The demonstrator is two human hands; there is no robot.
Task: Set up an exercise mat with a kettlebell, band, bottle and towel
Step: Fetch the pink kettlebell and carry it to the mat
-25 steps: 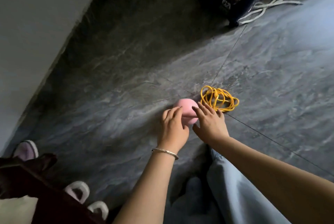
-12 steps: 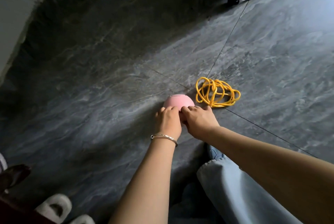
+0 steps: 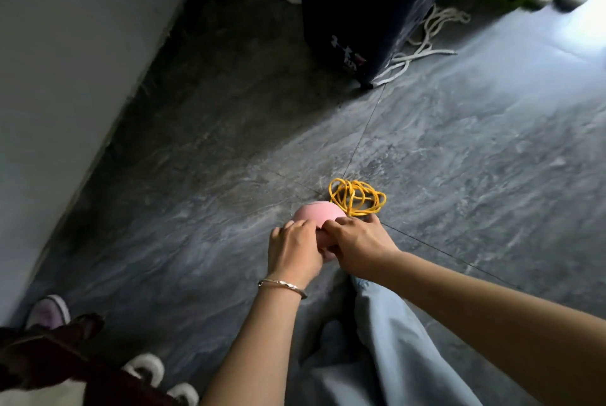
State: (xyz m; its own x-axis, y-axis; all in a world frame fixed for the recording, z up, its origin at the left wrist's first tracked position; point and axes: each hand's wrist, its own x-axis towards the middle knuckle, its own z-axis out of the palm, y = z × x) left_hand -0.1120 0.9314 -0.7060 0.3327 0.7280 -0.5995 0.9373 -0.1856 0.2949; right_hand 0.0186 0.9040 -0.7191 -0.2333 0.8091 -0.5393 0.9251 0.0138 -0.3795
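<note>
Both hands on the pink kettlebell [image 3: 314,212]. Left hand [image 3: 294,253] has its fingers [image 3: 296,228] curled and close together over the near-left side of the rounded body. Right hand [image 3: 358,245] has its fingers [image 3: 341,226] curled the same way over the near-right side, and the two sets of fingertips nearly meet on top. Only the far half of the pink body shows beyond the fingertips. The handle is hidden under the hands, so I can't tell the exact grip on it, or whether the base sits on the floor [image 3: 475,176].

Yellow band [image 3: 358,197] is a loose tangle on the floor just past the right fingertips, right of the kettlebell and right up against it. The outermost right finger is at the band's near edge, contact unclear.

Silver bracelet [image 3: 282,286] sits on the left wrist, below the fingers. A light denim leg [image 3: 393,356] is under the right forearm. Well beyond the fingers are a dark bag [image 3: 370,5] and a white rope [image 3: 423,44]. Far left of them are the wall [image 3: 65,77] and slippers [image 3: 144,369].
</note>
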